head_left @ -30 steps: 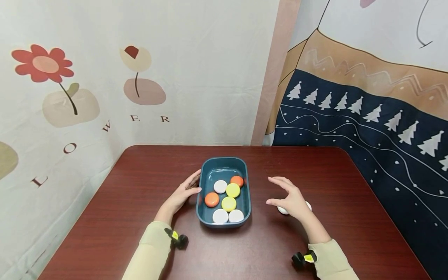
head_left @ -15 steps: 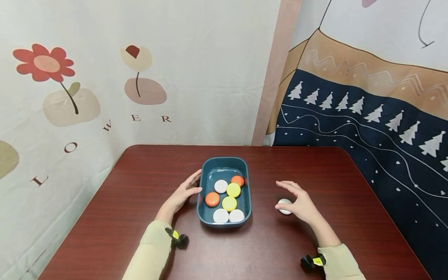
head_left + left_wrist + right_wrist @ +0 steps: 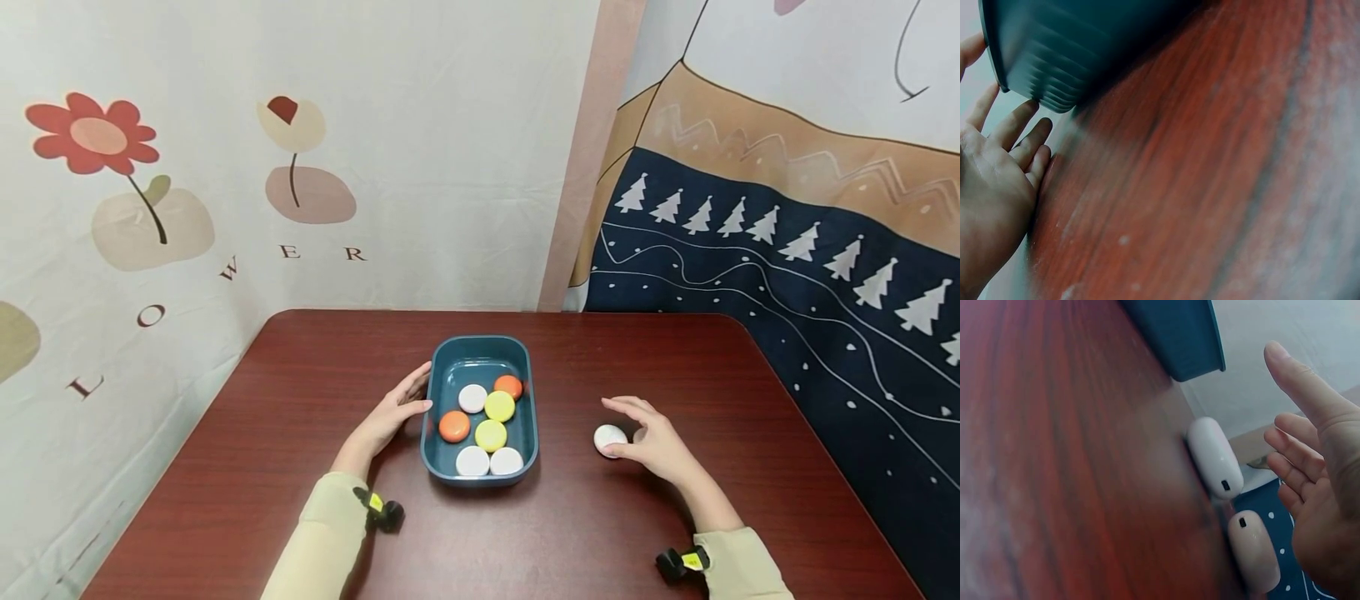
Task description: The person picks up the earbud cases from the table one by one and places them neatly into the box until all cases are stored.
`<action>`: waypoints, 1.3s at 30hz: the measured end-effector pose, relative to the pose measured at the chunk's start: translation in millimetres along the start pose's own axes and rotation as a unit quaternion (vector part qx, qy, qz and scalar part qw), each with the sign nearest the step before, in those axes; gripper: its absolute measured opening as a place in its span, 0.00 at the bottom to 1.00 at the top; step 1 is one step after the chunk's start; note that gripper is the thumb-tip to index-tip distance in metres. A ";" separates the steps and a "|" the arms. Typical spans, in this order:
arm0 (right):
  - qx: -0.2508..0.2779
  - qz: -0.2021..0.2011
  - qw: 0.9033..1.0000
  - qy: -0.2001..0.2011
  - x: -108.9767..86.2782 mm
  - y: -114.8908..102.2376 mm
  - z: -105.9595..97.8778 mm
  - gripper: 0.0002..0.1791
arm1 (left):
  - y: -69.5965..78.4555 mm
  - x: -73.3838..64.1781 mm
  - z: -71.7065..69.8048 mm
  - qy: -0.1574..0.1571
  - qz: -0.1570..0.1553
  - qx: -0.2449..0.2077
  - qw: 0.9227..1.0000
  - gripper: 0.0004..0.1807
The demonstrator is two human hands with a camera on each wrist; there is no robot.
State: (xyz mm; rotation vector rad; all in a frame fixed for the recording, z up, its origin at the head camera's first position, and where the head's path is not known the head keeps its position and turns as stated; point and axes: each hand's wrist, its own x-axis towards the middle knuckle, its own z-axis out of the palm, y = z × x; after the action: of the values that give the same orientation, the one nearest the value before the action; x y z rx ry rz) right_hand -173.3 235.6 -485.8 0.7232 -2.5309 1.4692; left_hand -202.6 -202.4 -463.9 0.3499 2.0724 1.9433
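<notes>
A dark blue-green tray (image 3: 480, 348) stands on the table, with white, orange and yellow round pucks inside. My left hand (image 3: 386, 423) lies along its left wall; the left wrist view shows the fingertips (image 3: 1036, 105) touching that ribbed wall. To the right of the tray lies a white puck (image 3: 610, 439). Over it hovers my right hand (image 3: 652, 442), thumb and fingers spread, holding nothing. Two rounded white pucks, a nearer one (image 3: 1257, 553) and a farther one (image 3: 1215, 457), each with a small dark slot, show in the right wrist view. My right hand hides the second in the head view.
The reddish-brown wooden table (image 3: 315, 358) has rounded far corners. Behind it hangs a pale flower-print cloth (image 3: 450, 167), with a navy tree-print cloth (image 3: 750, 250) on the right. Wrist cameras are strapped on both arms.
My right hand has moved right and slightly toward me, uncovering the white puck on the table. The left hand and the tray keep their places.
</notes>
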 end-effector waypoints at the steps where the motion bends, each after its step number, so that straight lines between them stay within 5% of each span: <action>1: -0.001 0.002 1.000 -0.003 -0.6 0.9 -0.8 0.38 | -0.1 0.2 -0.1 0.000 0.001 0.000 1.000 0.38; 39: -0.131 -0.005 0.990 -0.053 -3.8 11.4 -3.5 0.33 | 0.2 -0.4 0.5 0.001 -0.002 0.003 1.000 0.38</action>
State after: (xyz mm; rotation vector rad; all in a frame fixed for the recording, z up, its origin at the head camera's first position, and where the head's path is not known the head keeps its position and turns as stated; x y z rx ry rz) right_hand -175.6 244.6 -494.2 0.7876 -2.7219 1.0918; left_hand -202.1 -202.1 -463.7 0.3444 2.0785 1.9366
